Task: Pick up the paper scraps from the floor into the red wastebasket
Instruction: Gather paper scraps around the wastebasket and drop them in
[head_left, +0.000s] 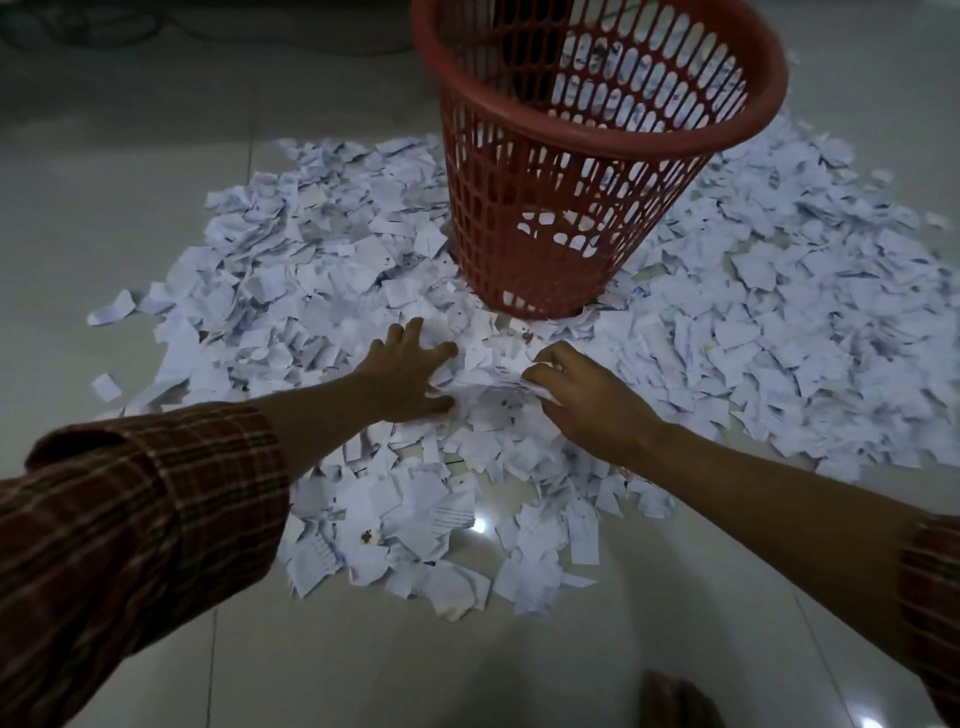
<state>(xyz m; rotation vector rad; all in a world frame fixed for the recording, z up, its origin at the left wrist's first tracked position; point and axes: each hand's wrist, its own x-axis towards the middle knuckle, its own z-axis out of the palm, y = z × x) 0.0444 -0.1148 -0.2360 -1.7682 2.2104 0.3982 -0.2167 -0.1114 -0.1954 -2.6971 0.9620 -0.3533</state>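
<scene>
A red slatted wastebasket (550, 208) stands upright in the middle of a wide spread of white paper scraps (311, 291) on the tiled floor. A few scraps show through its lower slats. Just in front of the basket, my left hand (410, 371) lies on the pile with fingers spread and slightly bent, pressing into the scraps. My right hand (576, 400) is beside it, fingers curled round a bunch of scraps. The two hands face each other with a small mound of paper between them.
Scraps reach far right (810, 332) and toward me (441, 530). Bare grey tiles (78, 244) lie to the left and near the bottom. Dark cables (93, 26) lie at the far left. A foot (675, 701) shows at the bottom edge.
</scene>
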